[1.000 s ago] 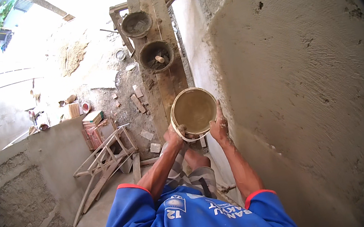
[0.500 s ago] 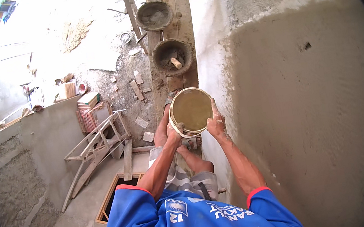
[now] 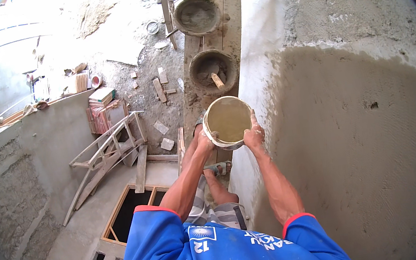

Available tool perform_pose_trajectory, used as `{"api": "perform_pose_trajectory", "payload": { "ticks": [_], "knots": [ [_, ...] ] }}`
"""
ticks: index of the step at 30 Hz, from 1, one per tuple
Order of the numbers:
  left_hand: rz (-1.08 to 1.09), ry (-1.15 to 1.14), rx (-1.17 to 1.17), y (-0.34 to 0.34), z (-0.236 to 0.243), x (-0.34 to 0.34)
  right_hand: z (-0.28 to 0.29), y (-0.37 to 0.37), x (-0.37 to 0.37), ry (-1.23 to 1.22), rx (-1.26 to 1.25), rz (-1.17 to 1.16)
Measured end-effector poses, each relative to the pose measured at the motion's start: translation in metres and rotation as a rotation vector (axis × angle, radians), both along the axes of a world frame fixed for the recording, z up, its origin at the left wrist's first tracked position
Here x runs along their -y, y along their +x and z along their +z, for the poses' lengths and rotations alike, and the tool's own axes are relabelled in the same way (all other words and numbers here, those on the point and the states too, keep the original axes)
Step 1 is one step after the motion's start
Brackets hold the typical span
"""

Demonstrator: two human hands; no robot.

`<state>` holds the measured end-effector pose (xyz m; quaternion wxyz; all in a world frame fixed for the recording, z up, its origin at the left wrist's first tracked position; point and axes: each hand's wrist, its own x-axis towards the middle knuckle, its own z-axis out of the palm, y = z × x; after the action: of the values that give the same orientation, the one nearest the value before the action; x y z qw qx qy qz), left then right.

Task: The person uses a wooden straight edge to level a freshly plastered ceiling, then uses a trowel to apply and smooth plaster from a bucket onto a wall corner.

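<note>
Between my hands is a round whitish bucket [image 3: 228,119] with cloudy, yellowish-brown water in it. My left hand [image 3: 206,142] grips its near left rim, thumb over the edge. On the right side my right hand [image 3: 254,133] holds the rim, one finger stretched up along the wall of the bucket. Just beyond it, a dark rubber basin [image 3: 194,79] of grey mortar stands on the planks, and a trowel [image 3: 218,81] with a wooden handle lies in it. Farther along is a second basin [image 3: 198,16] with mortar.
I stand on a raised plank scaffold [image 3: 228,27] beside a wall [image 3: 354,126] partly coated in wet plaster. At left below are a wooden frame [image 3: 111,153], stacked tiles [image 3: 107,117] and a framed floor opening [image 3: 133,208]. Broken pieces [image 3: 160,90] litter the ground.
The bucket and both hands have shifted slightly to the right and stay together. My view has turned a little, so the basins and planks appear farther right.
</note>
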<state>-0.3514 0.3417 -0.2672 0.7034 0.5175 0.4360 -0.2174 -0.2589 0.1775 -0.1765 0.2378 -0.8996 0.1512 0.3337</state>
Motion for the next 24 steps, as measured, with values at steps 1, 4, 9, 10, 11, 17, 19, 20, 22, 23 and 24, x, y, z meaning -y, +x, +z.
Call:
{"api": "perform_pose_trajectory", "payload": {
  "ticks": [1, 4, 9, 10, 11, 17, 19, 20, 22, 23, 24],
  "knots": [
    [0.059, -0.068, -0.070, 0.006, -0.003, -0.001, 0.000, 0.007, -0.001, -0.015, -0.022, -0.002],
    [-0.053, -0.046, -0.027, 0.024, -0.006, -0.005, -0.001, 0.022, -0.005, -0.055, -0.009, 0.008],
    [0.037, -0.442, 0.008, 0.042, -0.007, -0.020, -0.006, 0.041, -0.007, -0.118, -0.077, 0.035],
    [-0.029, -0.439, 0.058, 0.041, -0.013, -0.021, -0.004, 0.046, -0.009, -0.125, -0.070, 0.040],
    [-0.046, -0.455, 0.030, 0.040, -0.019, -0.023, -0.002, 0.049, -0.012, -0.123, -0.071, 0.045],
    [0.102, -0.431, -0.073, 0.060, 0.003, -0.010, -0.003, 0.059, -0.008, -0.175, -0.121, 0.042],
    [0.164, -0.330, -0.090, 0.055, 0.005, -0.011, 0.000, 0.061, -0.012, -0.108, -0.107, 0.007],
    [-0.026, -0.186, 0.309, 0.051, 0.006, -0.014, 0.001, 0.061, -0.015, -0.102, -0.108, 0.014],
    [-0.222, -0.035, 0.700, 0.055, 0.017, -0.014, 0.002, 0.063, -0.017, -0.133, -0.121, 0.023],
    [-0.024, -0.168, 0.211, 0.073, 0.038, -0.004, -0.004, 0.062, -0.009, -0.146, -0.124, 0.003],
    [0.171, -0.276, -0.286, 0.085, 0.054, 0.000, -0.008, 0.061, -0.003, -0.151, -0.138, -0.018]
  ]
}}
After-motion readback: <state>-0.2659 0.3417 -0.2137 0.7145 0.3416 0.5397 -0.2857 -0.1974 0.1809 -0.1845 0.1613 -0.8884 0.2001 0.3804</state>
